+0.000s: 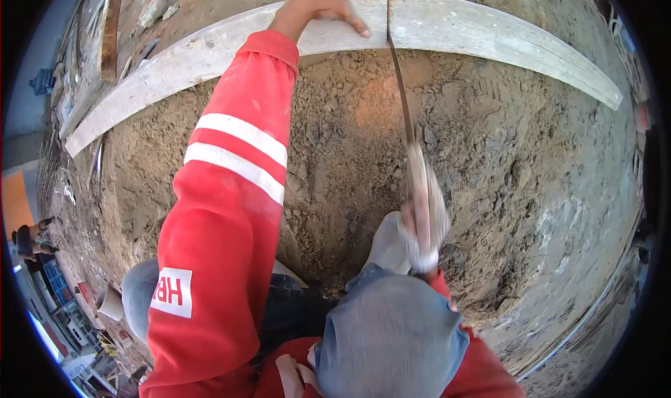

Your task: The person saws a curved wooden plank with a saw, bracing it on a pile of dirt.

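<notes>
A long pale wooden plank (482, 29) lies across the top of the head view, looking bowed through the wide lens. My left hand (319, 4) grips it left of the middle, thumb along the near side and the other fingers partly hidden over the far edge. In my right hand (423, 213), blurred by motion, is the handle of a handsaw (400, 94). Its thin dark blade runs away from me and sits in a narrow cut across the plank, just right of my left thumb. The saw's handle is mostly covered by my fingers.
Uneven brown soil (335, 139) spreads beneath the plank. My jeans-covered knee (391, 335) and a pale shoe (388, 244) are close below the saw. Another wooden piece (110, 34) lies at the upper left. A person's legs (33, 241) show at the far left.
</notes>
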`<state>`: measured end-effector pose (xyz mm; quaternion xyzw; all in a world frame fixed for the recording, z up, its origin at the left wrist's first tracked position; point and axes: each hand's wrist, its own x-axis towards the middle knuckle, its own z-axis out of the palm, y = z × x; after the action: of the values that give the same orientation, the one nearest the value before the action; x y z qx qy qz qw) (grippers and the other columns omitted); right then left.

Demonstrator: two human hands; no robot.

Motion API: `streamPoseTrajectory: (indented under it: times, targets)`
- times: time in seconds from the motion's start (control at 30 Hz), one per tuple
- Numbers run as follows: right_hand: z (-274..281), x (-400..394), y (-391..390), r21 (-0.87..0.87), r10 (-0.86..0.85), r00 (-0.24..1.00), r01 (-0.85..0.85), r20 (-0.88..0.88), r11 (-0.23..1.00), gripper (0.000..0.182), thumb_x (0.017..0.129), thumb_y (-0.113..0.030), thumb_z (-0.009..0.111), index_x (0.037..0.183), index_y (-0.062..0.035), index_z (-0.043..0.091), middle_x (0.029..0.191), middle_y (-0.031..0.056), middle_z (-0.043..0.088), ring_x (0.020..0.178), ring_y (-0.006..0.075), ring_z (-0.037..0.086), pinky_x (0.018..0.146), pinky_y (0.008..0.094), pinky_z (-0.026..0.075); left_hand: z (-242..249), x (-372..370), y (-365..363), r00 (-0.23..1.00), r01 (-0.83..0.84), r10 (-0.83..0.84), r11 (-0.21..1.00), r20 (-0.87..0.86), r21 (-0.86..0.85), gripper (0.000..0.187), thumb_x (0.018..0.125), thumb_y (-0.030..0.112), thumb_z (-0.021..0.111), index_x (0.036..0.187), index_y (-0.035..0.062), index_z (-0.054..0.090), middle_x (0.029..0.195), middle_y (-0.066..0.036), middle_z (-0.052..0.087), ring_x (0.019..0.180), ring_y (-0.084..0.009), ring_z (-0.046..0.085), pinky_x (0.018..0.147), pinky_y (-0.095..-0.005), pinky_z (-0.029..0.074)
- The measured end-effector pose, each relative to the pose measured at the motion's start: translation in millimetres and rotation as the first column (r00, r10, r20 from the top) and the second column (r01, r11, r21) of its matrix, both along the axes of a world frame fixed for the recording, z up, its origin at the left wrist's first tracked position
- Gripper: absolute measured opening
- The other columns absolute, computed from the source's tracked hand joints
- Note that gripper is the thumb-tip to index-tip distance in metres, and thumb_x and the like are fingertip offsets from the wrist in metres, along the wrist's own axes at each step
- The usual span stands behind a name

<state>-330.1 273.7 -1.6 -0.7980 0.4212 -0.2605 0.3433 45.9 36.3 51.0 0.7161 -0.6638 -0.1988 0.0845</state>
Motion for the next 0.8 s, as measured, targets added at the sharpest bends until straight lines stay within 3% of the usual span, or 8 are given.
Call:
streamPoseTrajectory:
  times: [0.1,0.2,0.23,0.27,0.3,0.4,0.6,0.8]
  targets:
    - [25,-7,12,-0.057,-0.019,0.999,0.017,-0.027,0.998,0.070,0.085,-0.002,0.063,0.152,0.0000,0.046,0.152,0.0218,0.053,0.137,0.0379,0.054,0.114,0.0460,0.043,4,-5,0,0.999,-0.020,0.019,0.999,0.033,0.044,0.080,0.048,0.057,0.093,0.111,0.0107,0.079,0.083,-0.009,0.075,0.079,-0.0228,0.071,0.073,-0.0397,0.054]
    - [-34,76,-76,0.220,-0.175,0.900,0.091,0.400,0.971,0.066,0.091,-0.018,0.065,0.151,0.0012,0.047,0.148,0.0253,0.054,0.134,0.0421,0.055,0.110,0.0461,0.046,-13,-1,-2,0.993,-0.021,0.033,0.994,0.115,-0.104,0.080,0.050,0.053,0.095,0.116,0.0119,0.078,0.087,-0.010,0.076,0.081,-0.0218,0.071,0.075,-0.0379,0.055]
    - [-33,102,-122,-0.494,0.042,0.953,0.119,0.301,0.861,0.068,0.088,-0.008,0.067,0.152,0.0003,0.047,0.148,0.0249,0.054,0.133,0.0394,0.057,0.108,0.0440,0.048,-21,5,-5,0.999,0.005,-0.002,0.996,0.035,-0.088,0.108,0.041,0.064,0.095,0.131,0.0098,0.071,0.108,-0.015,0.078,0.105,-0.0319,0.073,0.093,-0.0461,0.055]
    - [-36,125,-149,-0.527,0.038,0.929,0.175,0.368,0.832,0.071,0.086,-0.002,0.067,0.153,-0.0021,0.046,0.148,0.0243,0.054,0.132,0.0382,0.057,0.107,0.0431,0.049,-15,4,-7,0.998,0.030,-0.025,0.995,0.050,-0.095,0.108,0.041,0.064,0.095,0.131,0.0098,0.071,0.108,-0.015,0.078,0.105,-0.0319,0.073,0.093,-0.0461,0.055]
    - [-14,139,-146,-0.022,-0.076,0.851,0.103,0.520,0.994,0.070,0.086,-0.004,0.067,0.153,-0.0036,0.046,0.147,0.0244,0.055,0.132,0.0392,0.057,0.107,0.0439,0.049,-11,3,-4,0.999,0.022,-0.020,0.998,0.034,-0.058,0.105,0.041,0.064,0.095,0.128,0.0095,0.073,0.107,-0.014,0.078,0.104,-0.0314,0.074,0.093,-0.0452,0.056]
    - [-5,112,-125,-0.404,-0.027,0.947,0.162,0.319,0.900,0.070,0.085,-0.001,0.065,0.153,-0.0050,0.046,0.147,0.0246,0.054,0.132,0.0401,0.056,0.108,0.0438,0.049,-11,9,-8,0.999,0.034,-0.034,0.999,-0.011,0.023,0.100,0.041,0.065,0.095,0.123,0.0097,0.075,0.105,-0.012,0.078,0.102,-0.0301,0.074,0.092,-0.0436,0.056]
    - [0,-9,21,0.174,-0.090,0.952,0.040,0.292,0.984,0.069,0.087,0.004,0.056,0.155,-0.0012,0.045,0.156,0.0153,0.050,0.142,0.0273,0.051,0.111,0.0363,0.043,-17,11,-14,0.999,0.010,-0.006,0.996,-0.041,0.089,0.098,0.041,0.066,0.094,0.121,0.0125,0.076,0.101,-0.010,0.078,0.098,-0.0287,0.074,0.090,-0.0418,0.056]
    - [-13,133,-139,-0.343,-0.022,0.904,0.185,0.427,0.921,0.075,0.082,-0.005,0.066,0.154,-0.0023,0.045,0.148,0.0236,0.054,0.133,0.0434,0.055,0.108,0.0487,0.047,-7,-6,-2,0.997,0.016,-0.013,0.999,0.074,-0.032,0.096,0.041,0.064,0.094,0.121,0.0135,0.077,0.105,-0.012,0.078,0.102,-0.0318,0.074,0.091,-0.0437,0.056]
